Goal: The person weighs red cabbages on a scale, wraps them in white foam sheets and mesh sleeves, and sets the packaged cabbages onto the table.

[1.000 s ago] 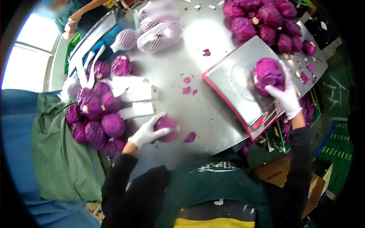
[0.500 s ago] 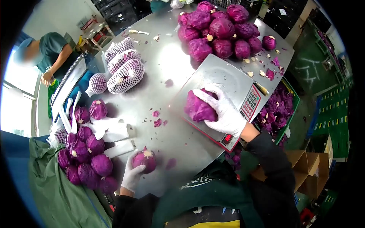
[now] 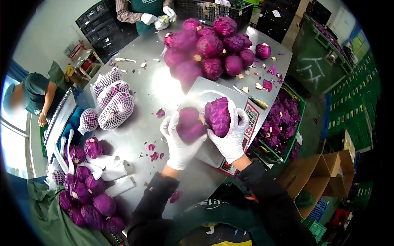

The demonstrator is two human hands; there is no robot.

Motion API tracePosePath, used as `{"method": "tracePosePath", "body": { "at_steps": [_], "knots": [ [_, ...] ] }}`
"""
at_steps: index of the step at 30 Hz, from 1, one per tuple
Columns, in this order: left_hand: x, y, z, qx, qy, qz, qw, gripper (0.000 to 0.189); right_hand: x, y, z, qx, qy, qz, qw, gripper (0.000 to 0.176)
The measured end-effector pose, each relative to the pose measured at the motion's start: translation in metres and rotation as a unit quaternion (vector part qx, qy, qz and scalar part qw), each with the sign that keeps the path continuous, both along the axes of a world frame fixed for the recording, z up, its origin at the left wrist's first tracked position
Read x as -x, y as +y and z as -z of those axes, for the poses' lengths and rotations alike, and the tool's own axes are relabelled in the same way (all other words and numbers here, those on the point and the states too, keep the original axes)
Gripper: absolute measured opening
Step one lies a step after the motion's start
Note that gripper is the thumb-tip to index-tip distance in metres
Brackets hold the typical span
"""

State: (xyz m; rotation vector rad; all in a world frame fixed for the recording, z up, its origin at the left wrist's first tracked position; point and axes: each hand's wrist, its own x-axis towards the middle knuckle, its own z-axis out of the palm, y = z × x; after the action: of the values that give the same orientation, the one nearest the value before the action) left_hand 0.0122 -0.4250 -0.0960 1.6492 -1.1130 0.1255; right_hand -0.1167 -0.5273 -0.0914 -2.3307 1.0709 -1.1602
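Observation:
In white gloves, my two hands come together over the flat digital scale (image 3: 207,88). My left hand (image 3: 179,144) is closed around a round red cabbage (image 3: 190,124) with a pale stem end facing right. A second red cabbage (image 3: 217,116), with crinkled leaves, sits in the grip of my right hand (image 3: 233,137), at the keypad side of the scale. The two cabbages are close side by side. Beyond the scale rises a large heap of red cabbages (image 3: 209,46). A knife (image 3: 256,100) lies at the scale's right edge.
Netted cabbages (image 3: 117,110) lie at the left of the steel table (image 3: 143,78). A pile of cabbages (image 3: 94,215) and white foam nets (image 3: 113,170) are nearer me. On the right stands a green crate (image 3: 293,135) of leaves. Two co-workers stand across the table and at far left.
My left hand has brought its cabbage from the table's near left up to the scale, beside the one in my right hand. The view has shifted, showing a co-worker's gloved hands at the top.

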Motion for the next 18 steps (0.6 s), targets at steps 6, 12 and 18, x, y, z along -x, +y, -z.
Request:
{"method": "tracePosePath", "body": {
  "at_steps": [6, 12, 18],
  "knots": [
    [0.023, 0.005, -0.020, -0.149, -0.027, -0.001, 0.988, 0.109, 0.019, 0.007, -0.010, -0.040, 0.037, -0.041, 0.998, 0.110],
    [0.000, 0.016, -0.028, -0.180, -0.034, 0.060, 0.981, 0.097, 0.033, 0.005, -0.006, -0.055, 0.004, -0.086, 0.995, 0.106],
    [-0.017, -0.004, -0.016, -0.140, 0.049, 0.126, 0.981, 0.093, 0.032, -0.009, -0.013, -0.077, -0.023, -0.092, 0.992, 0.108]
  ]
}}
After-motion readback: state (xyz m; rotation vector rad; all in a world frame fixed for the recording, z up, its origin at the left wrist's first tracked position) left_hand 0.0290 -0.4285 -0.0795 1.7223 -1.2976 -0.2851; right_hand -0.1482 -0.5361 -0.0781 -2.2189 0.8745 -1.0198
